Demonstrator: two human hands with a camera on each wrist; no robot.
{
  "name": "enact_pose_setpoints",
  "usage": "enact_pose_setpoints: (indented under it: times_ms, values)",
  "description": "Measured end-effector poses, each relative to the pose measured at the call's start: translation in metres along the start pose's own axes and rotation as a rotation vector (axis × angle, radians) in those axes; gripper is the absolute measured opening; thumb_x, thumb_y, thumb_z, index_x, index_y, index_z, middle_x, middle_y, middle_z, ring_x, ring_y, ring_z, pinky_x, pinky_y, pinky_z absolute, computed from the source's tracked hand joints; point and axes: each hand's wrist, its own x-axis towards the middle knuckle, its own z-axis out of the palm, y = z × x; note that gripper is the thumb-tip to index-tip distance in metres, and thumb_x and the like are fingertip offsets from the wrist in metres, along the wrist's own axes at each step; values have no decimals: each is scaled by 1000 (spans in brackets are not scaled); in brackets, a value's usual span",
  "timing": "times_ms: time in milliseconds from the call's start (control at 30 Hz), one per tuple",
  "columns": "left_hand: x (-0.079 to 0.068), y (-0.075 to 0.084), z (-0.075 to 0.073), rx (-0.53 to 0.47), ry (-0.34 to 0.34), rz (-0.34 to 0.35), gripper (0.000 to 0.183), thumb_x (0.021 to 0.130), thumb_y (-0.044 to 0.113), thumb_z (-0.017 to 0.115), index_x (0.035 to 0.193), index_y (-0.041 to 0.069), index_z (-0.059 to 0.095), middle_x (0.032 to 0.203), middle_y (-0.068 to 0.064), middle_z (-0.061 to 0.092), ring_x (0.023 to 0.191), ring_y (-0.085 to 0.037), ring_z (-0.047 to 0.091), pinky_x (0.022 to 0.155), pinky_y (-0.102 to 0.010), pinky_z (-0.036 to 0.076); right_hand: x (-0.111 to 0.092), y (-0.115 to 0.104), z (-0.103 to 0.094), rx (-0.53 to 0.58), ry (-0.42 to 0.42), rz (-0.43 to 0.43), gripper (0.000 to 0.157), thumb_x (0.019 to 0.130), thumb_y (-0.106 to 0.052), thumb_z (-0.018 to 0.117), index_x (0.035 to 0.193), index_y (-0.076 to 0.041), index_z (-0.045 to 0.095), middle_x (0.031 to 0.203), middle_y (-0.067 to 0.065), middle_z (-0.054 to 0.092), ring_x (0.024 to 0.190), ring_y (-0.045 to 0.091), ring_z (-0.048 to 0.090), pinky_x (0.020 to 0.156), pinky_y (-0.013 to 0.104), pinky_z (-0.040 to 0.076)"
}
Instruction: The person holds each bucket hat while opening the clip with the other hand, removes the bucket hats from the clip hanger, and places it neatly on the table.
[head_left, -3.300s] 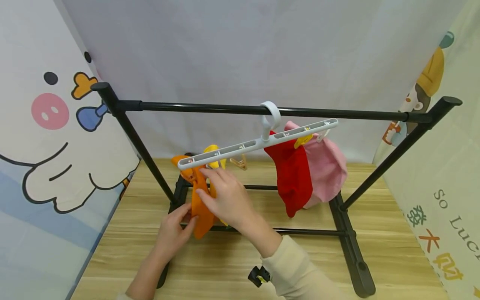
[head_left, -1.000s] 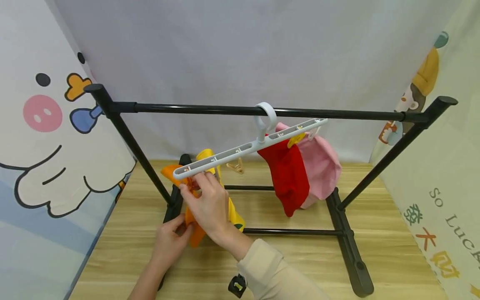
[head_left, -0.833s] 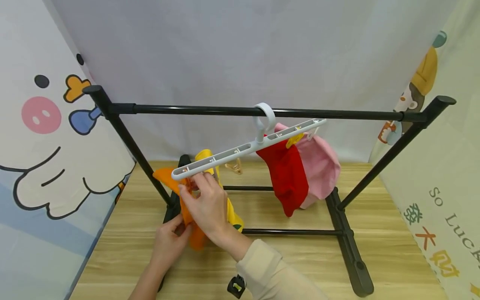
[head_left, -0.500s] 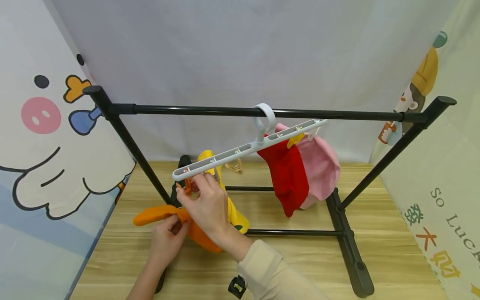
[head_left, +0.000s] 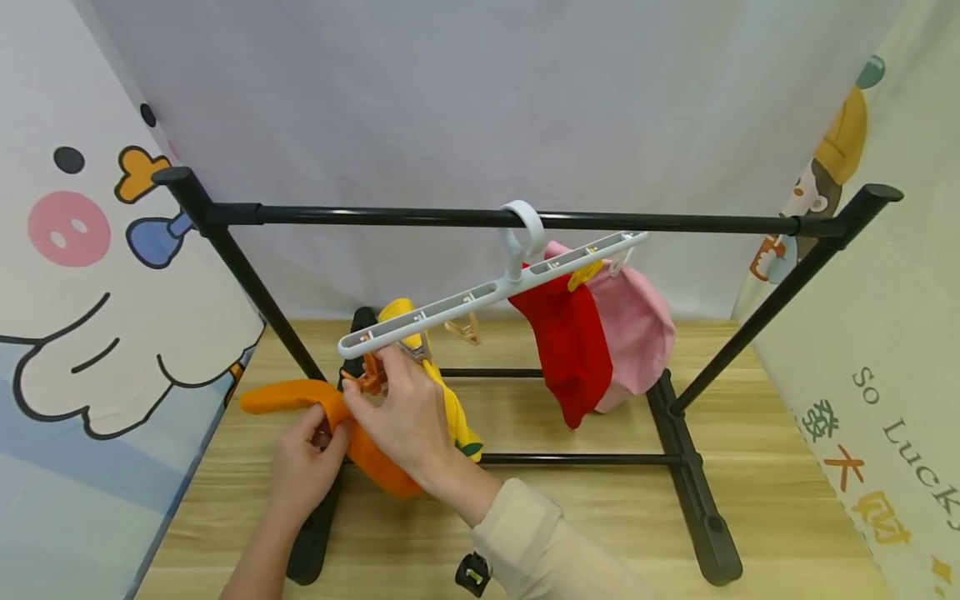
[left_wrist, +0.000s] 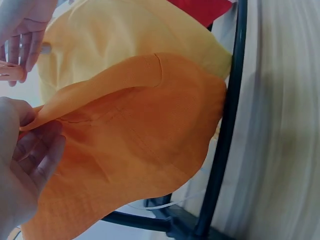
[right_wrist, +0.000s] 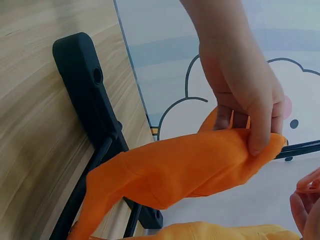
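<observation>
My left hand (head_left: 303, 467) pinches the edge of an orange cloth piece (left_wrist: 130, 140), which has a stitched seam. In the right wrist view the cloth (right_wrist: 170, 170) droops from the thumb and fingers of that hand (right_wrist: 245, 95). With my right hand (head_left: 408, 408) I grip an orange clothes peg (head_left: 369, 375) under the left end of the white hanger (head_left: 450, 310). The cloth hangs just below the peg, apart from it, and passes partly behind my right hand. A yellow cloth piece (left_wrist: 120, 45) hangs behind, held by a peg.
The hanger hooks over the top bar (head_left: 360, 217) of a black rack. Red (head_left: 566, 350) and pink (head_left: 633, 329) cloth pieces hang from its right half. A bare tan peg (head_left: 463, 329) dangles mid-hanger. A small black object (head_left: 472, 573) shows by the right sleeve.
The orange cloth has come down and left from the orange peg, drawn by my left hand. My right hand moved from the cloth to the peg and stays there.
</observation>
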Motion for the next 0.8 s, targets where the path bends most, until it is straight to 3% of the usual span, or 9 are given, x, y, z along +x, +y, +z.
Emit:
enact_pose_setpoints:
  times_ms: [233,533,800]
  values:
    - [10,8,-16,55,5,-89,10,77,-6,64,77,2,57,68,-8,60,59,3,52,50,-8,44,0,-3,3,-6,-9,18,33,81,-22,66,109,-13,51,75,-6,53,66,3,49,56,8,37]
    - [27,22,-42,213,-107,-195,8,83,4,62,78,5,57,68,-7,58,63,-9,53,51,-15,43,-3,-3,4,-28,2,14,32,80,-22,68,104,-10,50,76,-4,54,65,5,49,57,10,39]
    - [34,24,-64,273,-107,-96,10,78,1,68,75,5,60,64,-7,62,59,-22,61,49,-10,42,-3,-3,3,-68,9,24,31,78,-21,70,100,-8,54,82,-1,57,73,8,56,63,15,46]
